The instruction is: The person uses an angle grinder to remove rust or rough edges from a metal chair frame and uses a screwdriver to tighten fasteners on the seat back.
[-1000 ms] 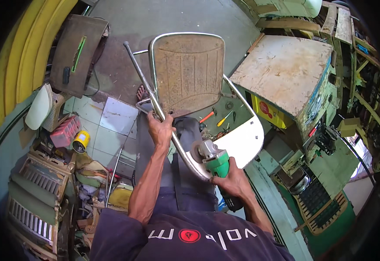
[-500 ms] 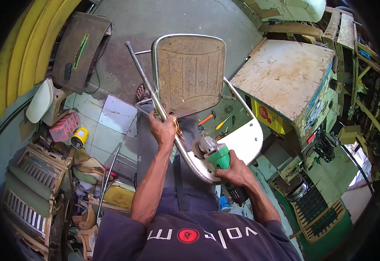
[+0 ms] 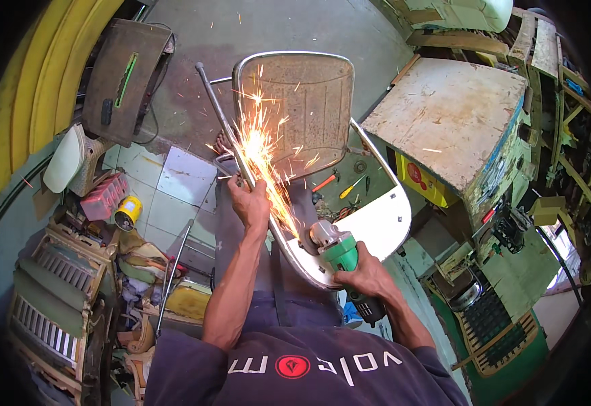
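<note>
A steel-tubed chair frame rests across my lap, with a worn brown panel [image 3: 309,108] at its far end and a white board [image 3: 376,220] at the near right. My left hand [image 3: 249,203] is closed around the left tube [image 3: 211,95], just below the middle of the frame. My right hand [image 3: 366,277] grips a green angle grinder [image 3: 337,249], its disc at the bend of that tube. A bright spray of sparks [image 3: 258,155] streams from there up past my left hand and over the brown panel, hiding part of the tube.
Tools including a hammer [image 3: 324,181] and screwdriver [image 3: 351,186] lie beyond my lap. A wooden box table [image 3: 444,115] is at right, a brown board [image 3: 109,88] and yellow foam pieces [image 3: 52,61] upper left, a yellow can [image 3: 128,212] and stacked chair parts [image 3: 52,298] on the left.
The small orange glow near my left hand half a second ago has grown into a large spray of sparks. The grinder and both hands have moved only slightly.
</note>
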The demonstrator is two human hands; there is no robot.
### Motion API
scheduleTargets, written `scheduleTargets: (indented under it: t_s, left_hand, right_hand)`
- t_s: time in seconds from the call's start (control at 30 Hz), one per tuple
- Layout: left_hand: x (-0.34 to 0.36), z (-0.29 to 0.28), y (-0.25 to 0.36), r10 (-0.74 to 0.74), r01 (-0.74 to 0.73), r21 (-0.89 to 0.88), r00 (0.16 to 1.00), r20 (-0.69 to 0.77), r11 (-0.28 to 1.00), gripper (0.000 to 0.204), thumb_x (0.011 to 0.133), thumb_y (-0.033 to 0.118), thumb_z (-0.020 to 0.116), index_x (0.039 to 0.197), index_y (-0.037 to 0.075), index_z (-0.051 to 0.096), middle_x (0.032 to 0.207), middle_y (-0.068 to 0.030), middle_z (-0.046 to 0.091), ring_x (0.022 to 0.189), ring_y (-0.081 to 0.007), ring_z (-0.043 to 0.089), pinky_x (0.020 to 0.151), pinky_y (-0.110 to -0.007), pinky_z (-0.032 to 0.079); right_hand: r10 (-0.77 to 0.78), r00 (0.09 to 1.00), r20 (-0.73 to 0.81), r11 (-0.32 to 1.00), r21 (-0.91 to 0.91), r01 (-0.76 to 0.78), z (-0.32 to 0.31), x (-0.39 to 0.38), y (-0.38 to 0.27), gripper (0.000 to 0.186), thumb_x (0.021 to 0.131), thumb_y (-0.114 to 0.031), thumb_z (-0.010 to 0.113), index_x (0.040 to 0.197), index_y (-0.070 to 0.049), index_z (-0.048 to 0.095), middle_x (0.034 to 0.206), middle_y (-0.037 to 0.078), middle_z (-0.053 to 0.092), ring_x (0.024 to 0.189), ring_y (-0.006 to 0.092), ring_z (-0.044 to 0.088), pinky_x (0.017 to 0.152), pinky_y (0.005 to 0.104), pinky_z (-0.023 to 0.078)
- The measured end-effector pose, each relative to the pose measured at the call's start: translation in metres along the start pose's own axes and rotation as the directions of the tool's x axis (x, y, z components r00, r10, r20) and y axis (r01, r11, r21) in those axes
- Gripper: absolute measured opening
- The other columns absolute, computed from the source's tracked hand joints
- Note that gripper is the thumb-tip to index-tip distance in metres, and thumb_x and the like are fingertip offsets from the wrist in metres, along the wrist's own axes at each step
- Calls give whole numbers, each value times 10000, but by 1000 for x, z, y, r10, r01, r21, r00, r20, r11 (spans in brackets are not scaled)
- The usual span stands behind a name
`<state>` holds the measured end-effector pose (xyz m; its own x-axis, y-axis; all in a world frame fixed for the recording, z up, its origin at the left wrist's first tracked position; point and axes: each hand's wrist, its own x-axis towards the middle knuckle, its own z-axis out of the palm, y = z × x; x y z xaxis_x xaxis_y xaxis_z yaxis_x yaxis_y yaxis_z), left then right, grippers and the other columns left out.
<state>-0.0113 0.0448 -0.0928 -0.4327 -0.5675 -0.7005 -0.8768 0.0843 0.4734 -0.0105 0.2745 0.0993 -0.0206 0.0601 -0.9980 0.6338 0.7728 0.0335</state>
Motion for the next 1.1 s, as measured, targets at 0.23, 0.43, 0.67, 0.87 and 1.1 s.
scheduleTargets:
  t_s: [0.23,0.43,0.67,0.87,1.1]
  left_hand:
    - [-9,-1,26,-182,194,-134,979,92,972,673,857,229,752,1384,-43,434,834,-128,635,534,-213,626,495,-354,509]
    - [-10,3,18,-145,155,-170,987,73,973,729,849,219,751,1429,-45,397,821,-112,594,505,-198,604,463,-339,506]
    - [-10,5,13,-85,89,-201,996,32,975,640,867,158,750,1377,-40,417,806,-129,629,491,-219,614,452,-370,503]
    - [-6,2,14,-124,140,-213,988,89,967,713,859,212,762,1417,-35,393,896,-144,622,516,-208,616,472,-338,512]
    - [-6,2,15,-121,146,-256,986,111,956,701,844,189,761,1390,-52,394,946,-161,629,522,-210,617,469,-334,515]
  right_hand:
    - [-57,998,-27,998,-14,57,0,-4,-4,907,705,-436,782,1340,98,414,1086,367,681,1002,472,704,918,469,541]
    - [-32,999,-29,999,-21,32,-1,-11,-11,899,700,-444,783,1309,109,420,1068,376,677,993,478,702,907,478,536]
    - [-28,999,-36,999,-17,27,2,-13,-14,870,700,-435,780,1293,95,429,1052,371,682,980,483,702,903,484,535]
    - [-10,999,-49,1000,-18,9,6,-19,-19,878,700,-429,781,1304,100,426,1055,370,683,983,482,704,905,484,540]
    - [64,996,-62,998,-9,-64,4,-19,-25,865,706,-425,787,1299,98,437,1063,369,684,991,480,704,904,486,543]
